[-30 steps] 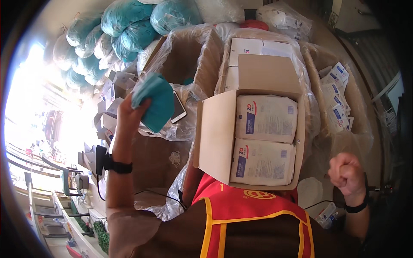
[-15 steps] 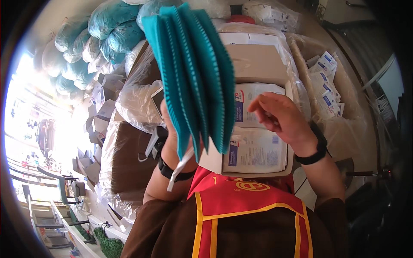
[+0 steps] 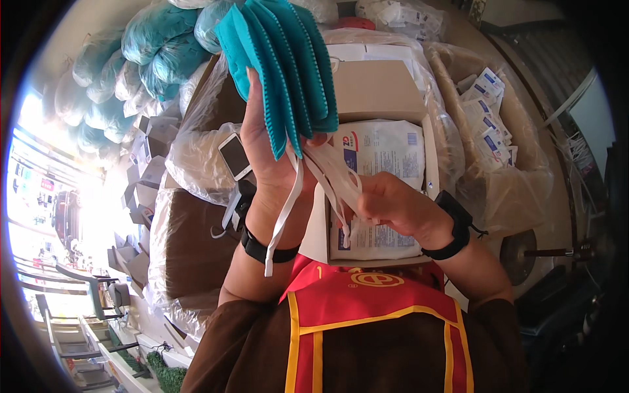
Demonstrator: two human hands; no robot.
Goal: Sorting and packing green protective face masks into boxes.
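Observation:
A stack of several teal folded face masks (image 3: 282,72) with stitched edges is held up in front of me. My left hand (image 3: 265,147) is closed round its lower end, thumb along the left side. White ear straps (image 3: 334,171) hang below the masks, and one loose strap dangles by my left wrist. My right hand (image 3: 398,208) has its fingers closed on the bunched straps. Beneath both hands stands an open cardboard box (image 3: 377,85) holding white and blue printed packets (image 3: 386,150). Part of the lower packet is hidden behind my right hand and the straps.
A phone (image 3: 234,156) lies on clear plastic left of my left hand. To the right, a plastic-lined carton (image 3: 517,183) holds several small packets (image 3: 488,118). Stuffed bags of teal and white goods (image 3: 154,39) are piled at the far left, above small open boxes (image 3: 141,196).
The mask stack has moved up and slightly left, away from me. My right hand, open and apart before, has come down and left and closed on the white straps.

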